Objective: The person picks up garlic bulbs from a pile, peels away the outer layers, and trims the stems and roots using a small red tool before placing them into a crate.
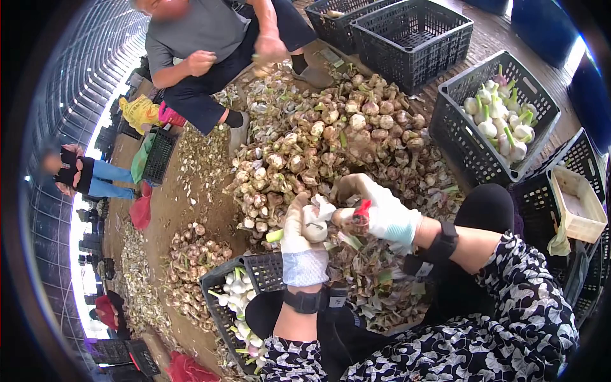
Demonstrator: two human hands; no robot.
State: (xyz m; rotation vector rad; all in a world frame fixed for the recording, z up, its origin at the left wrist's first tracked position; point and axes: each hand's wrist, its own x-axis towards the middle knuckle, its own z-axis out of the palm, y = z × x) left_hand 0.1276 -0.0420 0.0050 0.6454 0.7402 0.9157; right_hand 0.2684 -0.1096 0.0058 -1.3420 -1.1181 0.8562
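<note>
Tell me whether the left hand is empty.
No, the left hand grips a white garlic bulb while the right hand holds a red-handled cutter.

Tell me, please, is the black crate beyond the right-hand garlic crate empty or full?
Empty: the crate shows only bare mesh floor and walls inside.

Unpeeled garlic heap (331, 140) on floor; black crate (468, 149) of white bulbs (503, 121) right; empty crates (414, 44) behind; seated person (197, 32) opposite.

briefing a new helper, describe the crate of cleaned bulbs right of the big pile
Find the big heap of brown unpeeled garlic bulbs on the ground. Just right of it stands a black plastic lattice crate. Unlike the empty black crate beyond it, it holds white peeled bulbs with green stalks.
</note>
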